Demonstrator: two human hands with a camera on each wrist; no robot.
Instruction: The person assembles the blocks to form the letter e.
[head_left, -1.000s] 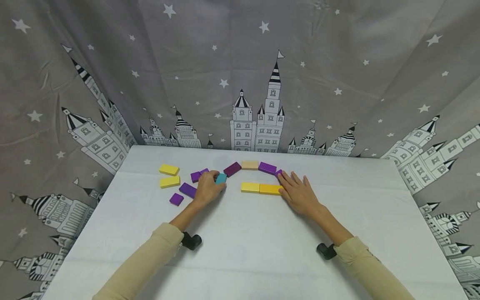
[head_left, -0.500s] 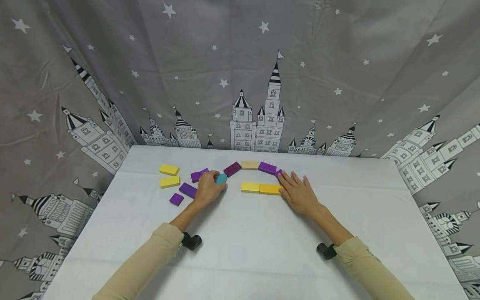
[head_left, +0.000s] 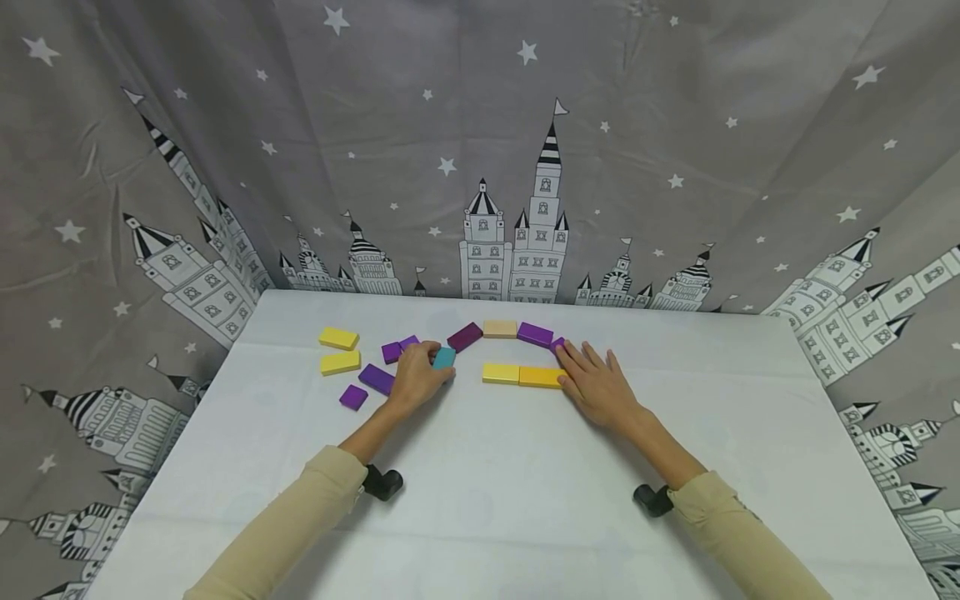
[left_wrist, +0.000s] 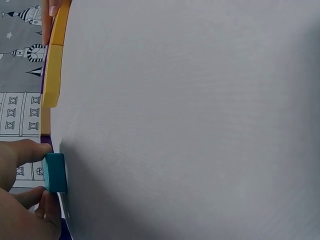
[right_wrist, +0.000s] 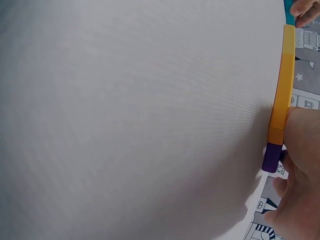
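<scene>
- A person's left hand (head_left: 414, 375) pinches a teal block (head_left: 444, 358) between thumb and curled fingers, over the far half of a white table (head_left: 495, 483), left of center.
- The teal block sits just beside the near left end of a maroon block (head_left: 465, 337); from here, I cannot tell whether the two touch.
- The right hand (head_left: 596, 387) lies palm down, fingers straight and spread, gripping nothing; its fingertips rest at a small purple block (head_left: 557, 344), partly covered.
- The right thumb reaches the right end of an orange block (head_left: 542, 377), which meets a yellow block (head_left: 500, 373) end to end on its left.
- On the far side, the maroon block, a cream block (head_left: 500, 329), a long purple block (head_left: 535, 334) and the small purple one form a shallow arch above that row.
- To the left, two yellow bricks (head_left: 341, 362) lie one nearer than the other, with a cluster of purple pieces (head_left: 354, 397) between them and the left hand.
- Beige sleeves (head_left: 288, 525) cover both forearms, a black device (head_left: 383, 482) at each wrist.
- Beyond the table hangs a gray curtain (head_left: 480, 125) printed with white stars and castles.
</scene>
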